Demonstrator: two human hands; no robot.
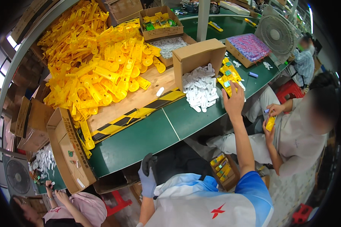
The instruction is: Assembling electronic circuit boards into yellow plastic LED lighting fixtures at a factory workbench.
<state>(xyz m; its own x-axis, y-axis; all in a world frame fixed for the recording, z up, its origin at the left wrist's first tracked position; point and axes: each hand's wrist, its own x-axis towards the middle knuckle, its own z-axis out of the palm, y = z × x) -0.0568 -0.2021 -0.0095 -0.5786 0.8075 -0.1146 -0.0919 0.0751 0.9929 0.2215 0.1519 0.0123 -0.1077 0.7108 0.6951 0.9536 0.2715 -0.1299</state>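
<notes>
My bare right hand [235, 99] reaches across the green table with its fingers apart, at the near end of a group of yellow plastic casings [229, 72]. Small green circuit boards sit in these casings. The fingertips overlap the nearest casing; whether they touch it I cannot tell. To the left of that hand, white plastic pieces [201, 92] spill from a tipped cardboard box [195, 56]. My left hand [148, 176], in a grey glove with dark fingers, is low over my lap, below the table edge. Its dark fingers blend into the black cloth, so their pose is unclear.
A large heap of yellow casings [98, 68] covers a wooden board edged with striped tape [136, 115]. An open cardboard box [70, 151] stands at the left. A co-worker [303, 132] at the right holds a yellow casing [270, 123]. Below, a box [231, 178] contains yellow casings.
</notes>
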